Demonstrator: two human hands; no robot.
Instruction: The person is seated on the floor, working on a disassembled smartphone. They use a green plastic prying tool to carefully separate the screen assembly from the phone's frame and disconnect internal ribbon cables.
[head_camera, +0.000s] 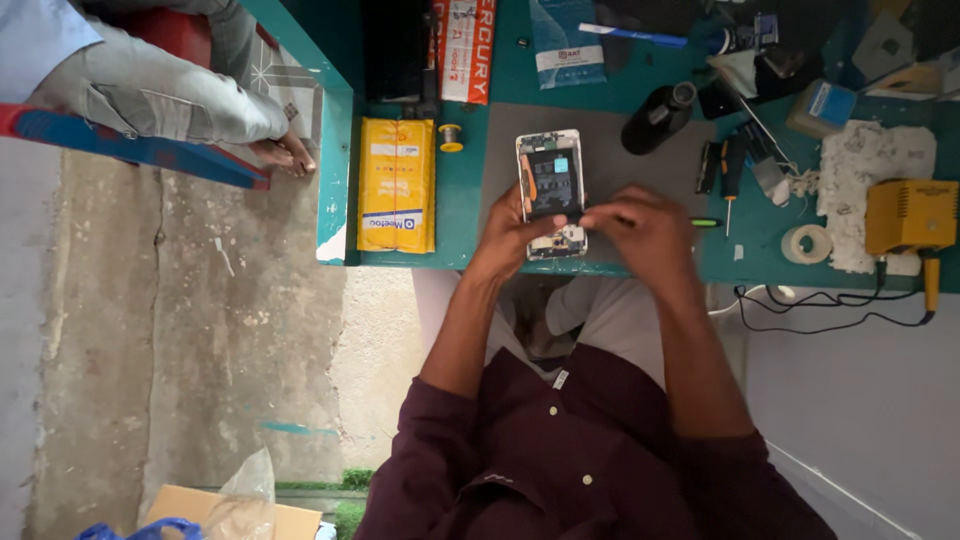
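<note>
A phone (551, 180) with its back cover off lies on a grey mat (620, 165), its battery and circuit boards exposed. My left hand (512, 238) grips the phone's lower left edge, thumb on the battery. My right hand (645, 228) has its fingertips pinched together at the phone's lower right corner. A thin green-tipped tool (705, 222) shows just past that hand; I cannot tell whether the hand holds it.
On the green table (470, 220): a yellow box (397, 185), small solder spool (451, 137), black bottle (657, 118), screwdrivers (730, 170), tape roll (806, 243), and a yellow device (910, 215) with a black cable. Another person's hand (285, 152) rests beyond the table's left end.
</note>
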